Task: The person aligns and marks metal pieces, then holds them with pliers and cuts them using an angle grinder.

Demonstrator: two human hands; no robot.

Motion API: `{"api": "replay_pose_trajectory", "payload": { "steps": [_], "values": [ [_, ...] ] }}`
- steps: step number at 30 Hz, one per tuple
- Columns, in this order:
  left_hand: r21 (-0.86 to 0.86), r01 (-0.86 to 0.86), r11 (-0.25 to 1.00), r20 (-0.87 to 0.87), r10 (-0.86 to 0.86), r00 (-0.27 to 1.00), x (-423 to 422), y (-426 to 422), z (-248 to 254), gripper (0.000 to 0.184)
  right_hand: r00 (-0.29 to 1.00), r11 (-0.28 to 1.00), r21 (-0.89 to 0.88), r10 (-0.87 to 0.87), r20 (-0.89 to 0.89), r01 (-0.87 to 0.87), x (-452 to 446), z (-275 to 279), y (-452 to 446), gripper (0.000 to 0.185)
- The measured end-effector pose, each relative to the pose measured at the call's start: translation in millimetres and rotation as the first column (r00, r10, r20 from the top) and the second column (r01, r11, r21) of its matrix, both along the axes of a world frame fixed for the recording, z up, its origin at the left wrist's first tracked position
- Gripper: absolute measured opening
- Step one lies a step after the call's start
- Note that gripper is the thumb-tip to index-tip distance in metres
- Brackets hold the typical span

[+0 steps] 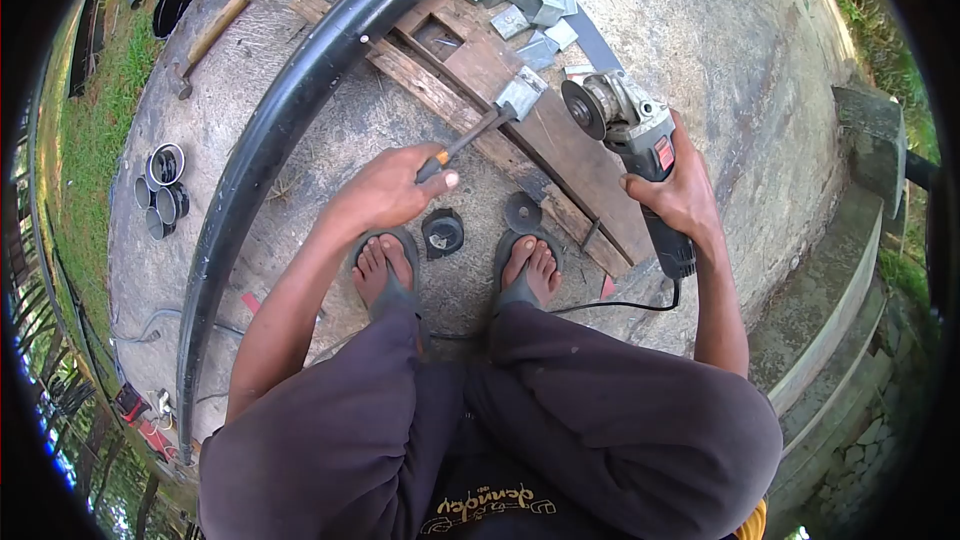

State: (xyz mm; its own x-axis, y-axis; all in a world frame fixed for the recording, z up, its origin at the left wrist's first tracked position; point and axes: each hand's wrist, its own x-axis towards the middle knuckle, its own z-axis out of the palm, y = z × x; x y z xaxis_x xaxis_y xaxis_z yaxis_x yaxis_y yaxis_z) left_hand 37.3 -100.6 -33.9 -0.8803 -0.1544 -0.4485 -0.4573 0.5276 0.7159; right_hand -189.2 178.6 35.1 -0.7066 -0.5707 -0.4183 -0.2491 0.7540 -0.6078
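My left hand is closed around a long-shafted metal hand tool with an orange-and-dark handle; its exact kind is unclear. The tool's tip meets a short square metal tube piece lying on the wooden planks. In my right hand is an angle grinder, held upright with its disc toward the tube piece but apart from it. Several more cut tube pieces lie just beyond. A loose disc rests by my right foot.
A thick black pipe arcs across the left side. Beyond it lie a hammer and several black pipe rings. The grinder's cord runs past my feet. Concrete steps rise at right. A black round object sits between my feet.
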Motion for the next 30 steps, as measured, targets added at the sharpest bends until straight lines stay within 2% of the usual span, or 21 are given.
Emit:
{"api": "replay_pose_trajectory", "payload": {
  "steps": [1,3,4,7,10,13,14,17,20,23,30],
  "values": [
    [0.022,0.014,1.0,0.091,-0.016,0.996,-5.4,-6.9,3.0,0.046,0.999,0.999,0.039,-0.013,0.041,0.011,-1.9,5.1,-4.2,0.095],
    [0.077,0.035,0.996,0.278,-0.055,0.959,-14.3,-18.8,9.6,0.053,1.0,0.997,0.074,0.002,0.014,-0.003,-3.0,6.2,-9.1,0.099],
    [0.079,0.005,0.997,0.249,-0.025,0.968,-13.6,-19.7,4.2,0.049,1.0,0.996,0.092,0.013,-0.014,-0.012,-4.1,2.1,-9.6,0.099],
    [0.055,0.032,0.998,0.373,-0.05,0.926,-24.2,-27.1,3.8,0.042,0.993,0.991,0.116,0.083,-0.078,-0.074,-6.0,-10.3,-11.2,0.098],
    [0.02,0.099,0.995,0.283,-0.1,0.954,-26.4,-37.7,-6.5,0.033,0.984,0.982,0.139,0.141,-0.107,-0.126,-9.7,-14.3,-15.0,0.095],
    [-0.089,0.202,0.975,0.227,-0.177,0.958,-29.1,-47.3,-9.3,0.028,0.968,0.98,0.082,0.192,-0.159,-0.181,-13.6,-22.7,-13.8,0.094],
    [-0.117,0.196,0.974,0.253,-0.161,0.954,-29.7,-47.7,-10.0,0.028,0.966,0.98,0.072,0.194,-0.169,-0.184,-14.3,-24.8,-13.4,0.093],
    [-0.163,0.198,0.967,0.197,-0.165,0.966,-28.6,-46.7,-9.2,0.03,0.982,0.969,0.185,0.179,-0.061,-0.165,-11.8,-12.9,-22.2,0.102],
    [-0.209,0.239,0.948,0.243,-0.186,0.952,-32.7,-44.2,1.5,0.033,0.982,0.969,0.174,0.186,-0.041,-0.176,-13.4,-18.0,-19.6,0.103],
    [-0.235,0.257,0.938,0.275,-0.189,0.943,-34.0,-42.3,5.1,0.036,0.96,0.976,0.105,0.207,-0.186,-0.19,-11.8,-29.2,-13.8,0.092],
    [-0.169,0.226,0.959,0.312,-0.165,0.936,-37.2,-43.0,10.8,0.036,0.978,0.977,0.128,0.186,-0.099,-0.173,-13.1,-24.3,-23.5,0.096]
  ]
}}
